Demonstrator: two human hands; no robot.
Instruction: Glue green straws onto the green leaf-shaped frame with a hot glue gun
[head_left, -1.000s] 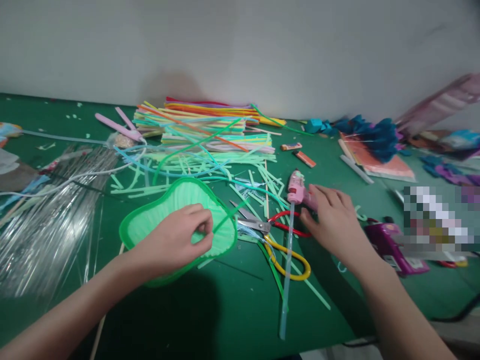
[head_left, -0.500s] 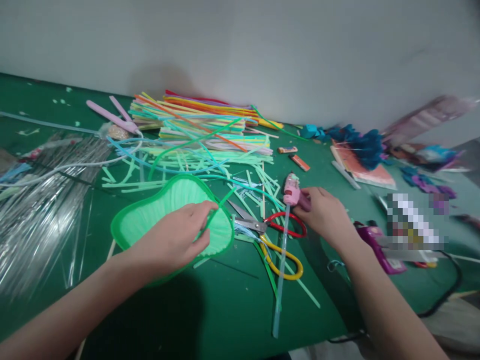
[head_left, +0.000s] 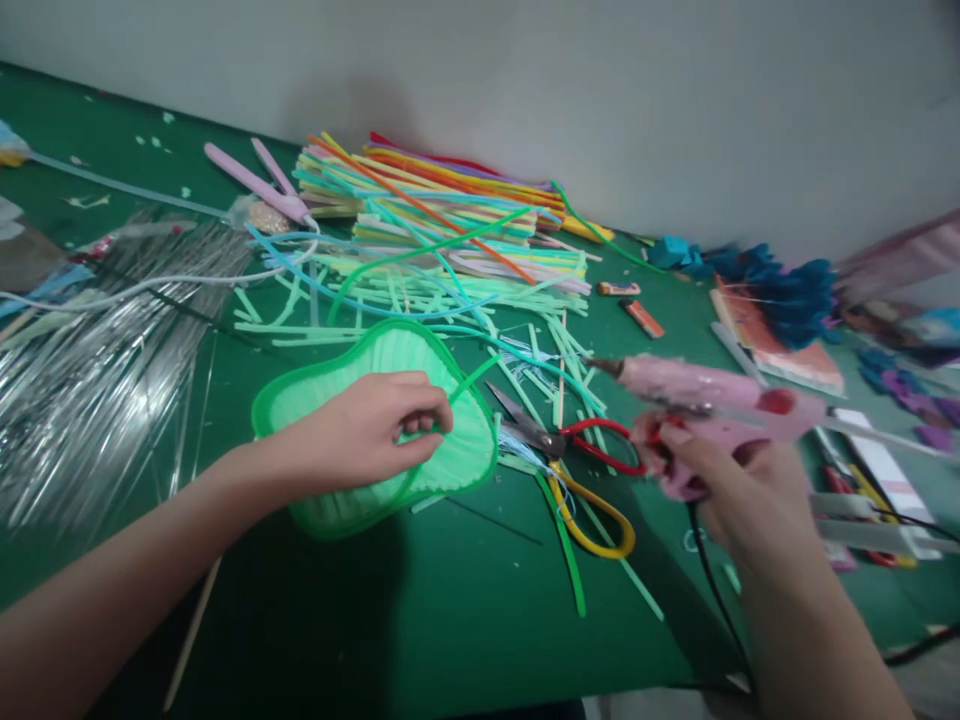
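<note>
The right hand (head_left: 750, 500) is wrapped around the grip of a pink glue gun (head_left: 690, 385), up over the right part of the surface (head_left: 480, 640), its nozzle pointing left; the fingers blur against the grip, so I can't make out the trigger. The glue stick at its back runs out of sight to the right. The left hand (head_left: 382, 430) pinches a thin green strip (head_left: 476, 378), the fingertips' exact hold tucked behind the curled fingers. Beneath that hand is a green-rimmed pleated panel (head_left: 472, 455), its middle and lower left covered by hand and wrist.

Half a second ago the gun was upright beside the scissors (head_left: 551, 445), its stick hanging toward the near edge; now it's lifted and swung level. The left hand has stayed over the panel with the strip.

The scissors lie open between the hands. Behind are heaps of coloured pipe cleaners (head_left: 450, 225); silvery strands (head_left: 127, 380) spread at left, before a plain grey wall (head_left: 600, 120).
</note>
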